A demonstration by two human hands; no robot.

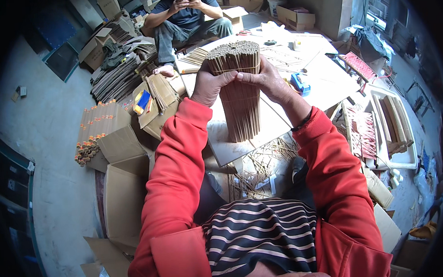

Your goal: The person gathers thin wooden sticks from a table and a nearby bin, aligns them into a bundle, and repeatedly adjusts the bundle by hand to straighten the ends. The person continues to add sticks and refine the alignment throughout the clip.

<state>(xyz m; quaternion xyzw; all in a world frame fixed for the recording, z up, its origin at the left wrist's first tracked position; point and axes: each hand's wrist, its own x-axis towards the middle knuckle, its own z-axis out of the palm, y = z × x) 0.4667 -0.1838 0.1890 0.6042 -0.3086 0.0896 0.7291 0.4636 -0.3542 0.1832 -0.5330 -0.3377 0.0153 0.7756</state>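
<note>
A thick bundle of thin brown sticks (241, 106) stands upright near the front edge of the white table (284, 109), with a band round its upper part. Both my hands are wrapped round it just below the top. My left hand (215, 85) grips its left side and my right hand (266, 81) its right side, the thumbs meeting at the front. Behind the bundle my other fingers are hidden. To the right of my right hand sits a blue tape dispenser (300, 84).
Open cardboard boxes (125, 190) stand at my left, beside stacked orange-tipped tubes (96, 126). Loose sticks (261, 169) litter the floor below the table. Across the table a seated person (188, 22) holds a phone. A white tub (402, 132) with brown bundles lies at the right.
</note>
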